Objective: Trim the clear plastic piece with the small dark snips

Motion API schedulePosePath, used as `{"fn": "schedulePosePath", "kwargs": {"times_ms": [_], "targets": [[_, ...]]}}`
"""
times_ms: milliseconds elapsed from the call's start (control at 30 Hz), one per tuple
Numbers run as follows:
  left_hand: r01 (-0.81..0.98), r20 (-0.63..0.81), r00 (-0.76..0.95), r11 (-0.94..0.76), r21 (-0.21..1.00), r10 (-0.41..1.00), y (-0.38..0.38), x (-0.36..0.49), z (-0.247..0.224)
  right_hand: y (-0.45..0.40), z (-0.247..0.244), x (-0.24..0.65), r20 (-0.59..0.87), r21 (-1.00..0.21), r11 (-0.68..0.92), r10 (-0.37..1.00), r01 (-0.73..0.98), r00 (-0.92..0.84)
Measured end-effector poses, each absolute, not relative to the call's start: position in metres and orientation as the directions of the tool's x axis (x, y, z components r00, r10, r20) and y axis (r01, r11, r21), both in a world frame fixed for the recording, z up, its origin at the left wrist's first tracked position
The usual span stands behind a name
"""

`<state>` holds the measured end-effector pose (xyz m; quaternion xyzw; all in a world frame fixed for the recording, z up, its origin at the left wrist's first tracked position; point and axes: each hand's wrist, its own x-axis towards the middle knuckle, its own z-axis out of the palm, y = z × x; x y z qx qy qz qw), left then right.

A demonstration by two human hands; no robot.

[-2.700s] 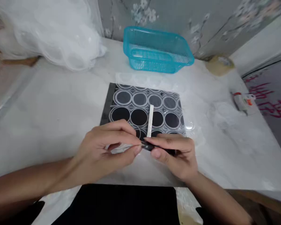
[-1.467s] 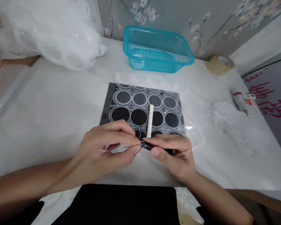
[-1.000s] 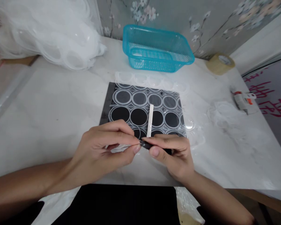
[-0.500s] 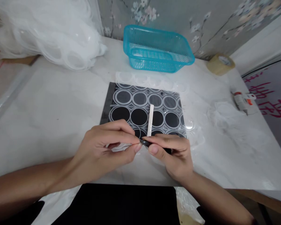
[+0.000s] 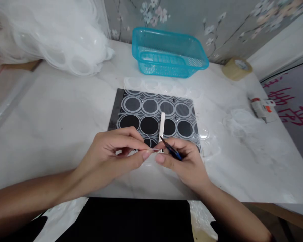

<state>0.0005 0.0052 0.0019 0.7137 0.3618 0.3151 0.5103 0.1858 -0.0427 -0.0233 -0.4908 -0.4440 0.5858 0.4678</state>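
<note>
Between thumb and forefinger, my left hand (image 5: 118,153) pinches a thin clear ring (image 5: 150,143). My right hand (image 5: 183,158) has its thumb and forefinger at the ring's near right edge, and a small dark pointed tool with a blue part (image 5: 174,151) lies across its fingers. Both hands are close together over the near edge of a black board (image 5: 114,114). A clear sheet with rows of round outlines (image 5: 150,106) covers the board. On it rests a narrow white strip (image 5: 162,124), its lower end by my right fingertips.
A blue plastic basket (image 5: 170,64) stands at the back. White plastic sheets with round holes (image 5: 58,40) are heaped at the left. To the right are a tape roll (image 5: 237,69), a white and orange tool (image 5: 262,109) and clear scraps (image 5: 239,121).
The dark tool has swung away from the left fingertips and now lies across my right hand's fingers. My right thumb and forefinger have moved onto the clear ring.
</note>
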Motion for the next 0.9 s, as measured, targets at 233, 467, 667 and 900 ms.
{"fn": "schedulePosePath", "kwargs": {"times_ms": [233,467,667,900], "targets": [[0.171,-0.035,0.595,-0.083,0.982,0.803,0.011,-0.003,0.002,-0.047,-0.037,0.195,-0.157,-0.951,-0.165,0.986,-0.261,-0.052],[0.092,-0.022,0.579,-0.038,0.995,0.815,0.014,-0.006,0.004,-0.047,-0.041,0.199,-0.165,-0.933,-0.172,0.985,-0.315,-0.049],[0.046,-0.004,0.583,-0.028,0.999,0.813,0.015,-0.008,-0.001,-0.046,-0.042,0.200,-0.155,-0.924,-0.167,0.986,-0.345,-0.062],[0.025,-0.002,0.588,-0.015,1.000,0.809,0.015,-0.011,-0.005,-0.045,-0.038,0.199,-0.146,-0.879,-0.156,0.988,-0.451,-0.056]]}}
